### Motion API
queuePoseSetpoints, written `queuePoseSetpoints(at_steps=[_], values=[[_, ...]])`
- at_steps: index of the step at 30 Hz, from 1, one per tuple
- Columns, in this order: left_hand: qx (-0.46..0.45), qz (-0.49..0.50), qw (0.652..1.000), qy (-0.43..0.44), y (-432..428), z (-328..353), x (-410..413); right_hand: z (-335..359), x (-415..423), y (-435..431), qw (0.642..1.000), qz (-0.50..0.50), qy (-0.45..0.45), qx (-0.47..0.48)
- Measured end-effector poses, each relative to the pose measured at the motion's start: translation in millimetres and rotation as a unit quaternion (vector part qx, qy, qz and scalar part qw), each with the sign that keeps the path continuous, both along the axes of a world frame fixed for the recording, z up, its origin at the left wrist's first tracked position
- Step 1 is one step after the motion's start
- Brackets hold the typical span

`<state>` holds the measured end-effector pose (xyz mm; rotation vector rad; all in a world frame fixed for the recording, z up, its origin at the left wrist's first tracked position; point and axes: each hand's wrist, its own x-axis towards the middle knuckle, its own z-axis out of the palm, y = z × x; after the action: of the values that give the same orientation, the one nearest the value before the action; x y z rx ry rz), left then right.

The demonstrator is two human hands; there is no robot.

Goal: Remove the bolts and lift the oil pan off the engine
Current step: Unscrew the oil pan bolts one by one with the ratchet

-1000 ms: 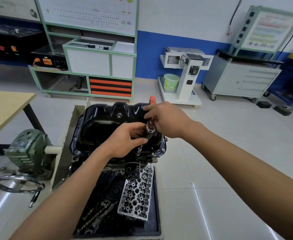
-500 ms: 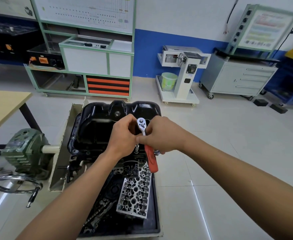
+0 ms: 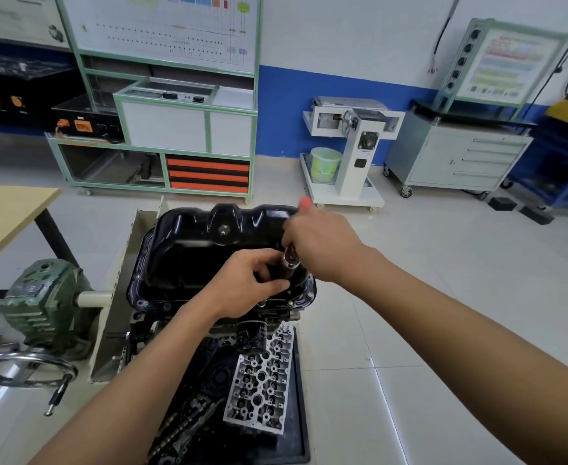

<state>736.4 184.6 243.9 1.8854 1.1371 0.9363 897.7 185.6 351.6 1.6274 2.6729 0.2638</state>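
While left hand (image 3: pixel 252 283) pinches chrome socket (image 3: pixel 287 268) upright over near-right rim of glossy black oil pan (image 3: pixel 188 229), right hand (image 3: pixel 323 243) grips red-handled ratchet (image 3: pixel 306 203).

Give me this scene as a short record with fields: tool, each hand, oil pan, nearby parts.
tool: ratchet, red handle pointing away from the person
left hand: holds the ratchet's lower end at the pan's near right flange
right hand: grips the handle
oil pan: black, on the engine, not yet lifted
nearby: cylinder head in a tray
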Motion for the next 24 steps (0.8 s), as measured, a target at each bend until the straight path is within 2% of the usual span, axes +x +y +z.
queuePoseSetpoints(at_steps=[3, 7, 11, 13, 18, 24], values=[[0.0, 0.013, 1.0, -0.001, 2.0, 0.0, -1.0, -9.1, 3.3, 7.6, 0.998, 0.064, 0.024, 0.002], [0.011, 0.029, 0.999, -0.016, -0.1, -3.3, -1.3, -12.8, 5.9, 9.6, 0.995, 0.089, 0.04, 0.005], [0.038, 0.066, 0.996, -0.039, -1.1, -7.9, 3.3, -6.1, 5.6, 3.0, 1.0, -0.004, 0.025, 0.006], [0.051, 0.094, 0.993, -0.042, -0.6, -7.4, 4.0, 1.0, 8.9, -0.4, 0.998, -0.045, 0.028, -0.03], [0.061, 0.139, 0.987, -0.05, -0.2, -6.8, 10.5, 4.0, 6.7, -12.7, 0.977, -0.049, 0.102, -0.182], [0.059, 0.175, 0.982, -0.031, 1.7, -12.1, 15.0, -3.0, 0.5, -19.5, 0.972, -0.066, 0.133, -0.184]])
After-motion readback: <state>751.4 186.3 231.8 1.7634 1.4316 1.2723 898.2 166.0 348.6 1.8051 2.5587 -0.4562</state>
